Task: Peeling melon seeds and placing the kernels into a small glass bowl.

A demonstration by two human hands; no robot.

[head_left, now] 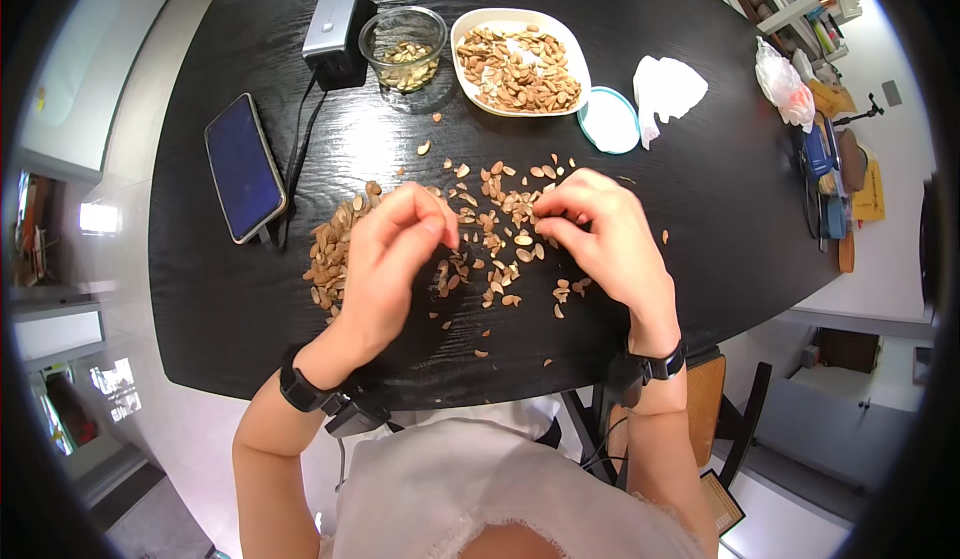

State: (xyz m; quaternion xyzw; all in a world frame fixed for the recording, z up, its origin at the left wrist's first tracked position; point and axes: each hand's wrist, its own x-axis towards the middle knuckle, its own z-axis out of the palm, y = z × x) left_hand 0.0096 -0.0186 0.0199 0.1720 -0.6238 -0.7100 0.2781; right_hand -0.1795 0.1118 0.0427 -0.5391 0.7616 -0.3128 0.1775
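Observation:
Brown seeds in their shells (330,259) are heaped on the black table, partly hidden behind my left hand (395,244). That hand is closed in a pinch, thumb against the curled fingers, and whatever it may hold is too small to make out. Loose seeds and cracked shell pieces (497,274) are scattered between my two hands. At the right side of this scatter, my right hand (600,234) is closed too, thumb and forefinger tips close together at the shell bits. Its fingers hide what is between them. Dark bands with small boxes circle both wrists.
Farther back stand a glass bowl (405,54) with greenish kernels and a white container (575,49) of brown seeds. Beside it lie a blue-rimmed lid (610,122) and a crumpled tissue (668,89). A phone (245,169) and a grey box-shaped device (337,29) with a cord are at left.

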